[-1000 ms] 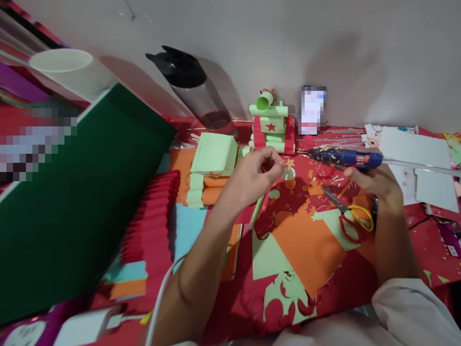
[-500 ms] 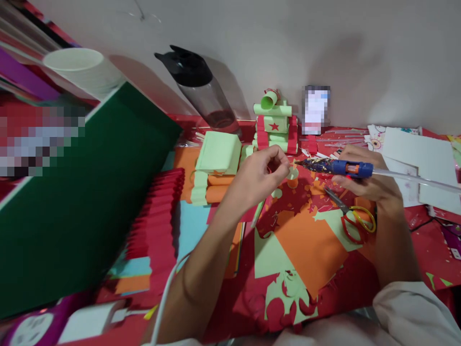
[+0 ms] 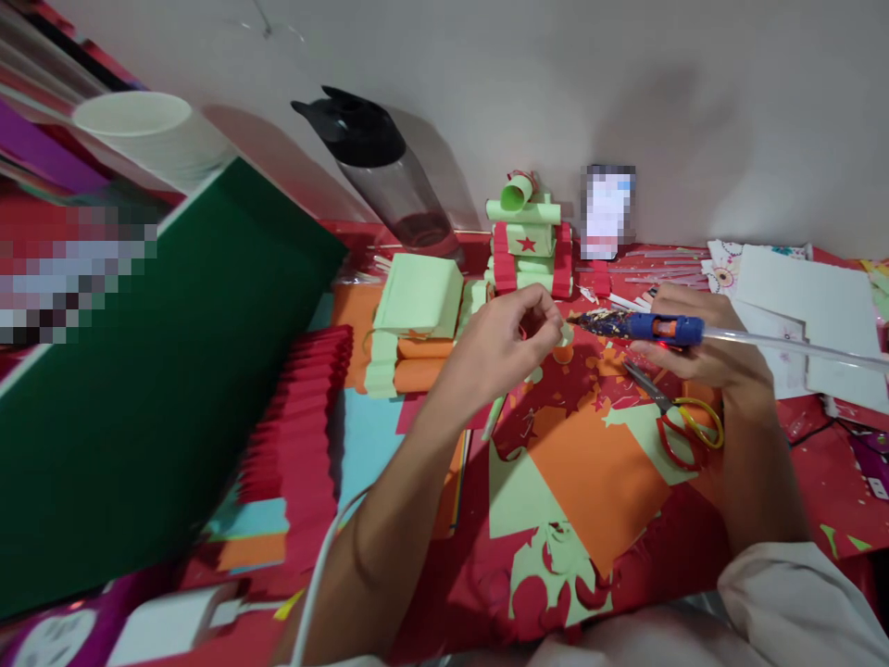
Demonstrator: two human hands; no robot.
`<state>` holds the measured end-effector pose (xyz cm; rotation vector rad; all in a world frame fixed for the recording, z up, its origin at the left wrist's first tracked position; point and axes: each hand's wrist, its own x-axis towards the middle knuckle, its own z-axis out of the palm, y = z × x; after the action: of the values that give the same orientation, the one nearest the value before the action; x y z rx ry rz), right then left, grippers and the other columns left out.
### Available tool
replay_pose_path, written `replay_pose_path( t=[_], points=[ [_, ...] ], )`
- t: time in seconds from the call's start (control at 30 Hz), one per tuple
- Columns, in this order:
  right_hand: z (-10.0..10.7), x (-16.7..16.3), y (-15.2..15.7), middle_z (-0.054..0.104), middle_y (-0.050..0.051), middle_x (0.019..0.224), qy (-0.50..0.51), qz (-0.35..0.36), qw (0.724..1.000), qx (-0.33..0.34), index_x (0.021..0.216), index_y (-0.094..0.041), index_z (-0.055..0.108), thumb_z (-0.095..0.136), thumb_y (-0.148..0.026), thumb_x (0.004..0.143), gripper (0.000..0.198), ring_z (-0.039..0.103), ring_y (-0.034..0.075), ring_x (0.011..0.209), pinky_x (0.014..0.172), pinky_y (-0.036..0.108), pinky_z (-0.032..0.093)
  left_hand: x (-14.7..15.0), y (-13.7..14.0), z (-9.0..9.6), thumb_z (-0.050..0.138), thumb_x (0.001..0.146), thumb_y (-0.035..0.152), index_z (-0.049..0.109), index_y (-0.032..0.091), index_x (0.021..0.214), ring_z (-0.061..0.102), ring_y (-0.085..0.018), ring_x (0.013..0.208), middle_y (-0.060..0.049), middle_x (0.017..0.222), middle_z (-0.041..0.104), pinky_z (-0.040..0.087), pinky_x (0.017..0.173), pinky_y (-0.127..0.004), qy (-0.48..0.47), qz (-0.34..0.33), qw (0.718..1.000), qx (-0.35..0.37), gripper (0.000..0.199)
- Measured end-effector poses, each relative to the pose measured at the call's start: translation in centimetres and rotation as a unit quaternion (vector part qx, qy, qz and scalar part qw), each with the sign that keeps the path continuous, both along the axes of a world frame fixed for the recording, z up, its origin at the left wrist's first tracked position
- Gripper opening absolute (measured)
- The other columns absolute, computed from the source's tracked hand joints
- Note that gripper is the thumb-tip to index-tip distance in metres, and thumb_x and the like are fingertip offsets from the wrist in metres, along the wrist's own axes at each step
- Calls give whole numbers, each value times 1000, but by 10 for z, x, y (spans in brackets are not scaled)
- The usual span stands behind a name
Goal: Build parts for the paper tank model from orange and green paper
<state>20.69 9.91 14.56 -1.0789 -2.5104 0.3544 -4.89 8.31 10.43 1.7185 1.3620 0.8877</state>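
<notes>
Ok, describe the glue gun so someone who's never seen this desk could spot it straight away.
Start at the green and red paper tank standing against the wall. Just in front of it and to the right, the right hand holds the glue gun level, nozzle toward the left hand. It is the only blue tool, with a clear glue stick out the back, unlike the yellow-and-red-handled scissors lying below.

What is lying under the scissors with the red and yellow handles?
The scissors lie on green and orange paper sheets amid small scraps. The right hand hides the blade tips and whatever is beneath them.
</notes>
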Motion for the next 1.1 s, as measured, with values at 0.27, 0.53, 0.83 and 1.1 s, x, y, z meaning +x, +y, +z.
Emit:
replay_pose_path(
  t=[0.27,0.53,0.83,1.1],
  points=[
    [5,-1,-3,50,4,75,-5,-23,1000,-18,69,-26,43,48,-67,100,52,44,21,66,60,36,31,-1,0,-1,55,85,29,55,20,78,49,-13,63,3,72,59,37,63,-29,0,-7,1000,10,12],
    [0,5,0,52,3,74,7,-14,1000,16,70,-25,42,52,-61,102,49,48,20,67,59,34,34,-2,0,-2,55,86,28,56,20,79,48,-13,63,3,70,58,37,63,-29,0,-12,1000,28,11],
    [-3,7,3,55,5,77,-12,-13,1000,14,70,-25,45,52,-58,102,46,51,22,71,63,36,37,-1,1,-2,55,84,29,56,19,79,50,-13,64,3,71,59,38,64,-29,9,-4,1000,25,11],
    [-1,3,-1,52,4,75,-12,-20,1000,4,71,-25,42,52,-64,101,50,46,20,67,60,36,36,0,0,-2,54,84,29,56,20,79,53,-14,65,2,72,59,39,63,-29,11,-8,1000,17,11]
  ],
)
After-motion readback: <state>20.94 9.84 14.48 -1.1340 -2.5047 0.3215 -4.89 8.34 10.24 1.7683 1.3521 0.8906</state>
